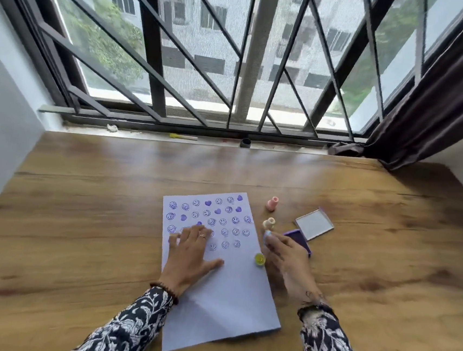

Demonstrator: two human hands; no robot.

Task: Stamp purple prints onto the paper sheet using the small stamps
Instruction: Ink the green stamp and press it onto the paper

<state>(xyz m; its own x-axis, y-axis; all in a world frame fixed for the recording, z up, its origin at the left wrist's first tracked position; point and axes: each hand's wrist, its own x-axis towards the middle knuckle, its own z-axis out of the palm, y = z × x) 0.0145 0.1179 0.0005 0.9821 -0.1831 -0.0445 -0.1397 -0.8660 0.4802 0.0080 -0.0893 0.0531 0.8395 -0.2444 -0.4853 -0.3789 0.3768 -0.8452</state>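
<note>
**— Where are we working?**

Wood-grain table under a barred window, with a dark curtain bunched at the right. We have only the head view, so everything comes from there. Our paper sheet lies in the middle, running away from us.

**— And the hands?**

Our left hand lies flat on the sheet, fingers spread, pinning it down over the lower prints. Our right hand hangs just off the sheet's right edge, its fingertips pinched around a small pale blue stamp. It sits close beside the purple ink pad, whose open lid rests behind it. Whether the stamp touches anything we cannot tell; that part is blurred.

**— Other stamps?**

A pink stamp and a cream stamp stand on the table beside the sheet. A yellow stamp stands at the sheet's right edge, near our right wrist.

**— How far along are we?**

Roughly five rows of purple prints, smiley faces and hearts, fill the far part of the sheet. The last row looks unfinished, though our left hand hides some of it. The near half is bare, so we judge ourselves somewhat under halfway, if the whole sheet is meant to be covered.
</note>
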